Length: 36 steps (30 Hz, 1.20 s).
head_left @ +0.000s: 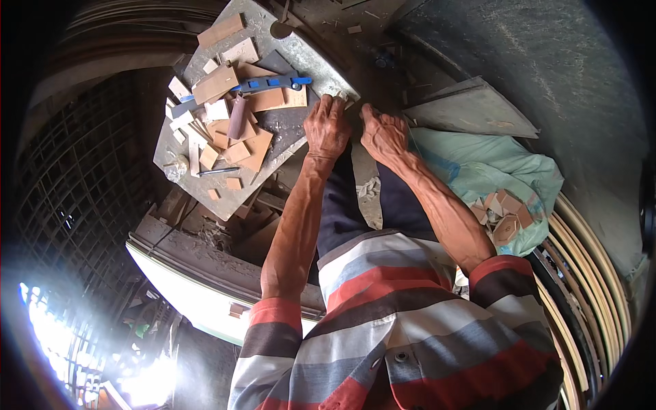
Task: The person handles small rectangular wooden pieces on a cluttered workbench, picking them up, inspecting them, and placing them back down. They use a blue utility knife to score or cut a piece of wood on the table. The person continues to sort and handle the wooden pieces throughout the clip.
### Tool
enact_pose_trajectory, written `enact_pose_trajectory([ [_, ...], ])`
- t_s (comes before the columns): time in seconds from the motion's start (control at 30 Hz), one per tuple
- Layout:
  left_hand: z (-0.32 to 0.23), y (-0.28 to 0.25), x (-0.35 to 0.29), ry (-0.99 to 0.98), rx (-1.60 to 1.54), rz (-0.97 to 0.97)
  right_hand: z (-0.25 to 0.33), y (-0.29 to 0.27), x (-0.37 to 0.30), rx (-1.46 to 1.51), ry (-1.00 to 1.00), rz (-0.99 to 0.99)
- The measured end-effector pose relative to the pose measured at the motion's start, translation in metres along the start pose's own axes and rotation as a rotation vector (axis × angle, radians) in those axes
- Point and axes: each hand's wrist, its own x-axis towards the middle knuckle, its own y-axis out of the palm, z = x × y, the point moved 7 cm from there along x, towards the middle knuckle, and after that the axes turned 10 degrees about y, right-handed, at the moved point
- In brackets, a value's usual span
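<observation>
left grip (pixel 326 130) near right grip (pixel 385 135), curled

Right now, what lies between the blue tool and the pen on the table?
In the head view, small wood-coloured pieces and a purplish cylinder lie between the blue tool and the pen.

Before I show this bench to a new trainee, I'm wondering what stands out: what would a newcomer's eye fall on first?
Probably the bright blue tool among scattered wooden pieces on the grey tabletop, upper left. Next, the left hand at the tabletop's right corner, with the right hand beside it, then the pale green bag at right.
</observation>
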Motion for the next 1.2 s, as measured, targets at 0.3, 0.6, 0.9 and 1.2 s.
enact_pose_trajectory([
  [0.3,-0.006,0.004,-0.002,-0.041,-0.040,-0.006,-0.007,-0.010,-0.013,-0.038,0.021,-0.016],
  [0.6,0.021,-0.018,-0.003,-0.698,-0.716,-0.004,-0.068,-0.041,-0.048,0.690,0.367,0.161],
  [0.9,-0.041,-0.119,0.038,-0.606,-1.093,-0.028,0.047,-0.156,-0.052,1.395,0.380,0.267],
  [1.2,-0.105,-0.243,0.048,0.292,-0.167,-0.343,0.138,-0.211,-0.085,1.387,0.201,0.001],
])
